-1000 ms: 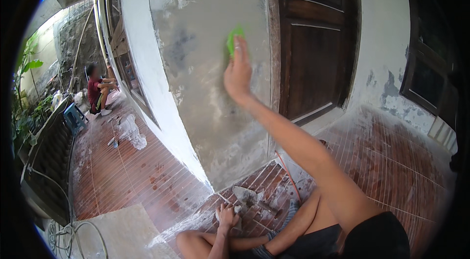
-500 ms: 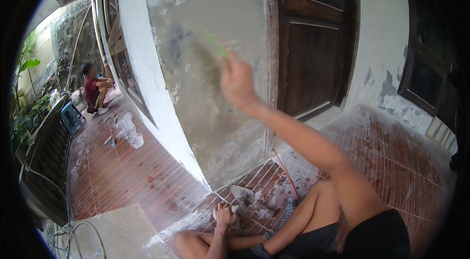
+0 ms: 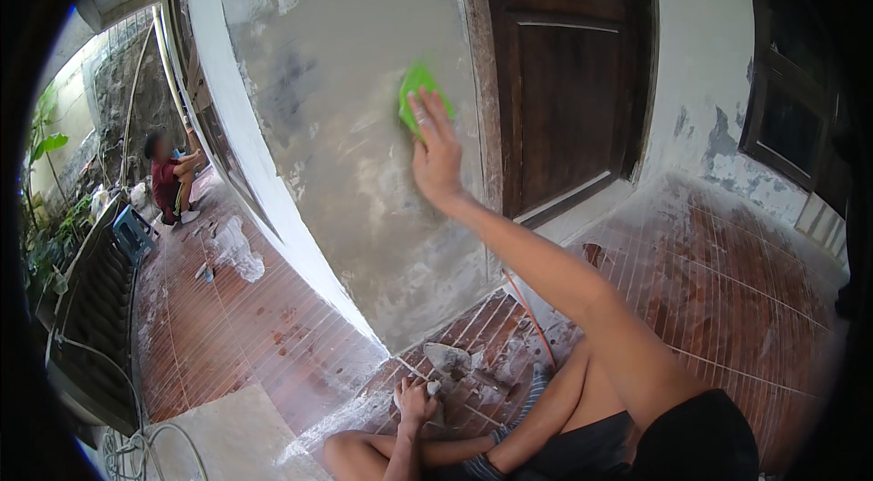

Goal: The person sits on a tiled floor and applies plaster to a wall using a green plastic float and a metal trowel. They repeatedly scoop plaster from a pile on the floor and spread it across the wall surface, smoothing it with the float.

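My right hand [image 3: 436, 163] is raised on the grey, patchy plastered wall [image 3: 309, 208], its fingers over a slightly blurred green pad [image 3: 413, 81] held against the surface. At the bottom, my left hand [image 3: 416, 401] is curled on a small pale object [image 3: 433, 386] that I cannot make out, low over the tiled floor. Just beyond it lies a trowel [image 3: 447, 356] caked with grey material, by the foot of the wall.
A co-worker [image 3: 168, 185] in maroon sits at the far left near a blue stool [image 3: 132, 235], a crumpled pale sheet [image 3: 238, 249] and a railing [image 3: 82, 317]. Coiled hose [image 3: 164, 440] lies lower left. An orange cord [image 3: 532, 317] runs beside my legs. A dark door [image 3: 564, 99] stands right of the wall.
My right hand and the green pad have moved about on the wall, blurred half a second ago. The view has shifted slightly, with the wall and door further left in it. My left hand stays low.
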